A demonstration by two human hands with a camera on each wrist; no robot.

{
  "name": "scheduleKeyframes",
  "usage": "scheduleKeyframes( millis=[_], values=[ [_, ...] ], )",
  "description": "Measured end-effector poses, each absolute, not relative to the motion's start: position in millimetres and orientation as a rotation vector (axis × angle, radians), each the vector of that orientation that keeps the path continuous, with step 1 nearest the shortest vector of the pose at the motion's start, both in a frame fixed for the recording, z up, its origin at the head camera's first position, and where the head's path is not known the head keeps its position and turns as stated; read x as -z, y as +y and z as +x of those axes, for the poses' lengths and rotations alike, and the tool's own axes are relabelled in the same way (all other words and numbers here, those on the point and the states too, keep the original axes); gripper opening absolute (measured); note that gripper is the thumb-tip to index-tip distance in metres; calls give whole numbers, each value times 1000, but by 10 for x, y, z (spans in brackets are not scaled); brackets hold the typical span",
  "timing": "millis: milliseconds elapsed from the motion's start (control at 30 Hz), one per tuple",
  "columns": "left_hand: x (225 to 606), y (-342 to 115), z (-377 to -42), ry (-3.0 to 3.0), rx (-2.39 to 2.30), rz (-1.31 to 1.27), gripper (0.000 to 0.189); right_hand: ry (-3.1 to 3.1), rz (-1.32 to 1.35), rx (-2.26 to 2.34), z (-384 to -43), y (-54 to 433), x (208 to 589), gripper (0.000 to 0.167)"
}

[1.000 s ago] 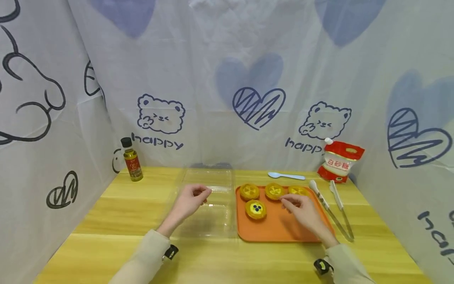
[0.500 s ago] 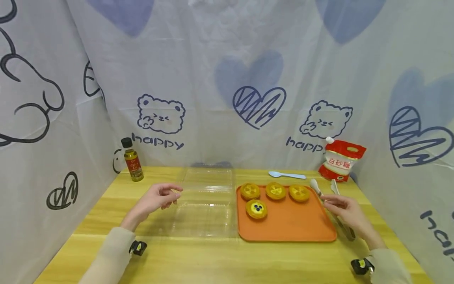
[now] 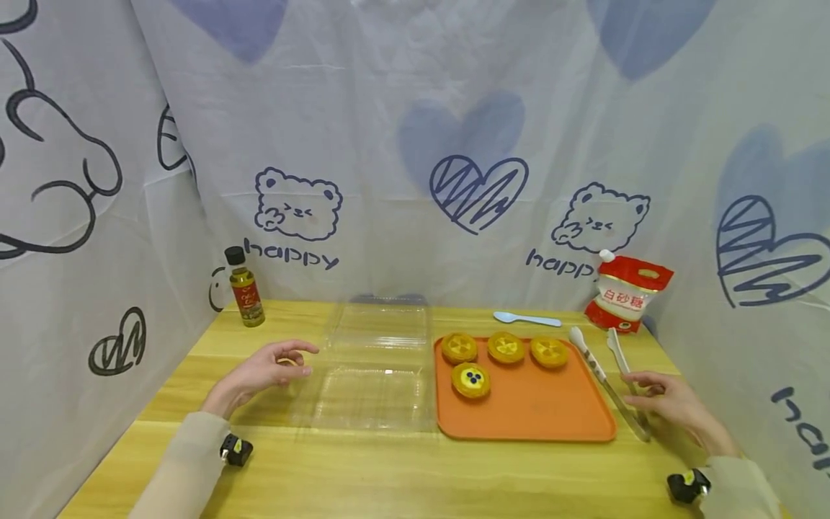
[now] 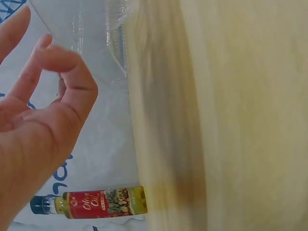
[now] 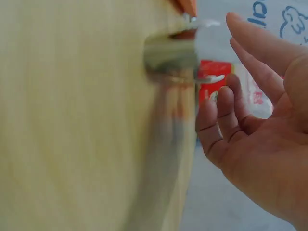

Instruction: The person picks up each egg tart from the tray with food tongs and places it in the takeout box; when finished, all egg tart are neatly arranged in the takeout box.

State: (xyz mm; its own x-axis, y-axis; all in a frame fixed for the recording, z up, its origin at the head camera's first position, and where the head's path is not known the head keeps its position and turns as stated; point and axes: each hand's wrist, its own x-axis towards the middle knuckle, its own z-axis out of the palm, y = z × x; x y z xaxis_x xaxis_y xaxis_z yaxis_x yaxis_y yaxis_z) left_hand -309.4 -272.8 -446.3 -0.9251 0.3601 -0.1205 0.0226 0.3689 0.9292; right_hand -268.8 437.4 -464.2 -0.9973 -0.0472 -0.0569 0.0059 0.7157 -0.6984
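Note:
My left hand (image 3: 262, 375) hovers left of an open clear plastic clamshell box (image 3: 372, 396), its fingers loosely curved around nothing. My right hand (image 3: 681, 409) is beside the metal tongs (image 3: 608, 382) with pale tips, partly covering their right arm in the head view. In the right wrist view the bend of the tongs (image 5: 171, 57) looks blurred, and the loosely bent fingers appear apart from it. Left of the tongs lies an orange tray (image 3: 532, 414). Three plain egg tarts (image 3: 506, 348) line its back edge, and one tart with blueberries (image 3: 471, 380) sits in front of the leftmost.
A bottle of olive oil (image 3: 246, 295) stands at the back left. A pale blue spoon (image 3: 527, 319) lies behind the tray. At the back right stands a red and white sugar bag (image 3: 627, 294). Printed cloth walls surround the wooden table (image 3: 389, 476).
My right hand has moved right from above the tray, past the tongs. My left hand has drawn left, away from over the clear box. The tarts and tongs look unmoved.

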Motion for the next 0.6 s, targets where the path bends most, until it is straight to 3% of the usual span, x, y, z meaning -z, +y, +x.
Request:
scheduleKeyframes(
  millis=[267,600],
  values=[
    [4538,-2781,-3131,2168,-1599,387,65,2768,-105,1102,-2719,4478,4738,56],
    [4556,-2813,-3185,2043,-1616,494,66,2712,-167,987,-2743,4429,4731,68]
  ],
)
